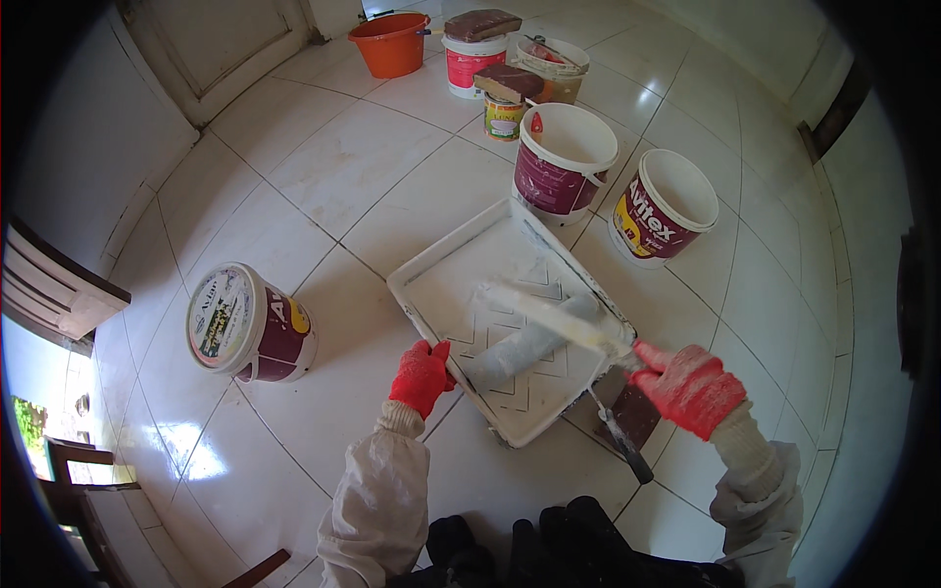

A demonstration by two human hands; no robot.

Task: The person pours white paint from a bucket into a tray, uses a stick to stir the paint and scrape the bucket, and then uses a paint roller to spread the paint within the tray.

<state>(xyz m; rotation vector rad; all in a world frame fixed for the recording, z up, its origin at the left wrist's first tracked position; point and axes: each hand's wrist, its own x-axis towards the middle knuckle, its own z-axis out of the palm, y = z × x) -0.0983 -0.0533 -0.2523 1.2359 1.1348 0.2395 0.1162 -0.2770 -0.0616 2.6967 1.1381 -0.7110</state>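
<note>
Tray (451, 267), white, on the floor (294, 211), holds a roller (518, 355); left hand (421, 378) clamped on its left edge, right hand (686, 389) closed round a pale stick (551, 317) (blurred, kind unclear) over the tray, probably best worked lightly, evenly, with the tray braced.

Tray (461, 260): white plastic, ridged, wet-looking paint film. Roller sleeve (520, 355): soft fibre, matt, paint-soaked. Roller rod (602, 408): thin metal; roller handle (637, 465): dark smooth plastic. Pale stick (549, 316): too blurred for material. Left hand (421, 380) and right hand (691, 388): red rubbery-looking gloves (704, 400), chalky at right; knit cuffs (742, 443). Sleeves (377, 490): matt cloth. Floor tiles (323, 162): smooth, glossy. Orange bucket (390, 51): plastic.
</note>
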